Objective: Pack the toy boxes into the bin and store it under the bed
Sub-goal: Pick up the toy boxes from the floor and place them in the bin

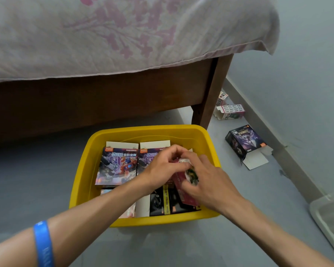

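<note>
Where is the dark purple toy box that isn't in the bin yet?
In the head view, the dark purple toy box lies on the floor right of the yellow bin, its flap open, near the wall and just in front of the pink boxes by the bed leg.

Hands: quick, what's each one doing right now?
Left hand: pinching the red toy box over the yellow bin.
Right hand: gripping the same box.

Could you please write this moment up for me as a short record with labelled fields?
container: yellow plastic bin on the grey floor beside the wooden bed frame
in bin: two purple robot-print toy boxes side by side, black box
hands: left hand and right hand both hold a red toy box over the bin
unpacked: dark purple box, pink-and-white boxes on the floor
</note>
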### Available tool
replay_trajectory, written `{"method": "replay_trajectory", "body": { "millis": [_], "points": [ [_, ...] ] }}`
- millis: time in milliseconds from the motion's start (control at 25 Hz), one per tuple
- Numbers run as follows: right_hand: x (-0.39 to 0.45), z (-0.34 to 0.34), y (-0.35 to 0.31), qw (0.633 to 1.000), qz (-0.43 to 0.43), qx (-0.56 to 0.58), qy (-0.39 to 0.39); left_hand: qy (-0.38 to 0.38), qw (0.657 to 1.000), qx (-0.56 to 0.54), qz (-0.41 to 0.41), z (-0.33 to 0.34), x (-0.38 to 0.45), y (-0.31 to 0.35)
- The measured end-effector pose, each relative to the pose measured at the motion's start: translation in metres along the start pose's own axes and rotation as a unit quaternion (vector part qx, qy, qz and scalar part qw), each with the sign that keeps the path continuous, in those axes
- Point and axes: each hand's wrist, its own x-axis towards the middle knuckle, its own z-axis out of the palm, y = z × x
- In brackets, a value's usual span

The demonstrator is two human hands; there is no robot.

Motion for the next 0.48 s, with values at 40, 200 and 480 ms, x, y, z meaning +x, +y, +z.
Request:
{"method": "replay_trajectory", "body": {
  "millis": [40,200,480],
  "points": [
    [0.004,-0.002,0.004,0.999,0.014,-0.031,0.004,-0.045,0.998,0.035,0.004,-0.007,0.001,-0.001],
    [0.034,0.003,0.013,0.953,-0.057,-0.29,0.073,-0.094,0.872,0.479,0.042,-0.042,0.011,-0.027],
    [0.091,0.013,0.025,0.962,0.049,-0.258,0.074,-0.133,0.785,0.605,0.034,-0.059,0.018,-0.068]
  ]
}}
